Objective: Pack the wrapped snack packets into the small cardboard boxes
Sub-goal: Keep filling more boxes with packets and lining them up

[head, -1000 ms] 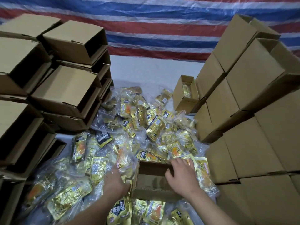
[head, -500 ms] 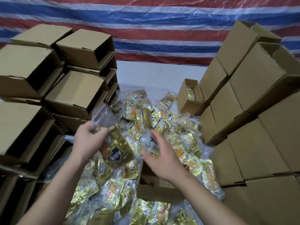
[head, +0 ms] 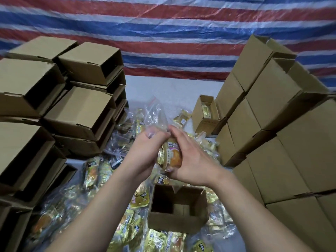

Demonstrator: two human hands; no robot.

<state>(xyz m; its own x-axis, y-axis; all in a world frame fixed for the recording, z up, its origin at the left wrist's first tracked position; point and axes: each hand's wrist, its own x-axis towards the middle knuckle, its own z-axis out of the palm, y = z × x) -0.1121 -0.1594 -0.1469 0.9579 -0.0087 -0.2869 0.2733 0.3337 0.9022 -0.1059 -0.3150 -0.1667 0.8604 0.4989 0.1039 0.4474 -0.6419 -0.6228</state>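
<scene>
Both hands, left hand (head: 143,153) and right hand (head: 190,160), clamped on bagged snack packet (head: 170,155) above open box (head: 179,206). Step: loading. Next: lower it in.

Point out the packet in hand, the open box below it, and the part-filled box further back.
Held packet (head: 170,155), head view, on its gold printed front.
Open box (head: 174,221), head view, near outer wall.
Part-filled box (head: 206,122), head view, front wall.

A red, white and blue striped tarpaulin (head: 172,33) hangs behind a pale surface (head: 172,91), perhaps a tabletop.
</scene>
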